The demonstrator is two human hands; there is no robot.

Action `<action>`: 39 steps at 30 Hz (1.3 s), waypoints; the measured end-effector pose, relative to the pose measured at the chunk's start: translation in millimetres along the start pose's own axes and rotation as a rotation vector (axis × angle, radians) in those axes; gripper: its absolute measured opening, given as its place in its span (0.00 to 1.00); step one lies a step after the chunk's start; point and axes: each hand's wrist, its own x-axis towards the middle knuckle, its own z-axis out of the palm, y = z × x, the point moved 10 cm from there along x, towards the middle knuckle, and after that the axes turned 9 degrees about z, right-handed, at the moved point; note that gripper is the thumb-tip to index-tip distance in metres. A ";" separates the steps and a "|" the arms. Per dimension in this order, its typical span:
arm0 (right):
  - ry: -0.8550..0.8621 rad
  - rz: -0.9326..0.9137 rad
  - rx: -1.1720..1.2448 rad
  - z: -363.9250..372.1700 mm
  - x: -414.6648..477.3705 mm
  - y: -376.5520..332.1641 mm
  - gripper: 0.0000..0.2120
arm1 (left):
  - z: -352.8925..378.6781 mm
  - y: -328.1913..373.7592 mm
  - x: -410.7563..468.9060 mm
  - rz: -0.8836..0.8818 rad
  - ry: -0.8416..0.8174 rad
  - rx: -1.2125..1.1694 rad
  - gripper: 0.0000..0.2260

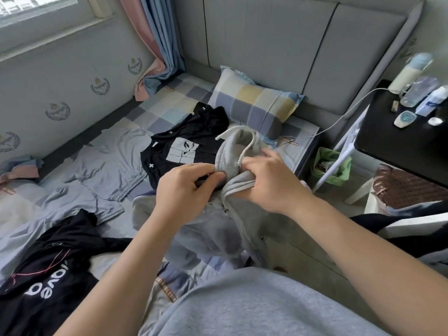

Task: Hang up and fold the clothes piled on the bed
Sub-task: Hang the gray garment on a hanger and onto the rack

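Observation:
A grey hoodie [213, 229] with a white drawstring is held up over the bed's near side. My left hand [184, 187] pinches the hood's grey fabric at the neck. My right hand [269, 180] grips the neck edge beside it, fingers curled into the cloth. A black T-shirt [184, 144] with a grey square print lies flat behind my hands. Light grey-blue trousers [106, 170] are spread on the left. A black garment [48, 270] with white lettering lies crumpled at the lower left.
A checked pillow [254, 103] leans on the grey headboard [291, 44]. A black bedside table [400, 127] with bottles stands right, a green bin [329, 166] below it. A white cable runs to the bed. The wall and curtain [155, 40] bound the left side.

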 end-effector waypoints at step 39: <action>-0.132 0.158 -0.085 -5.6 -3.0 8.7 0.19 | 25.0 -3.6 0.8 -0.163 0.064 -0.336 0.11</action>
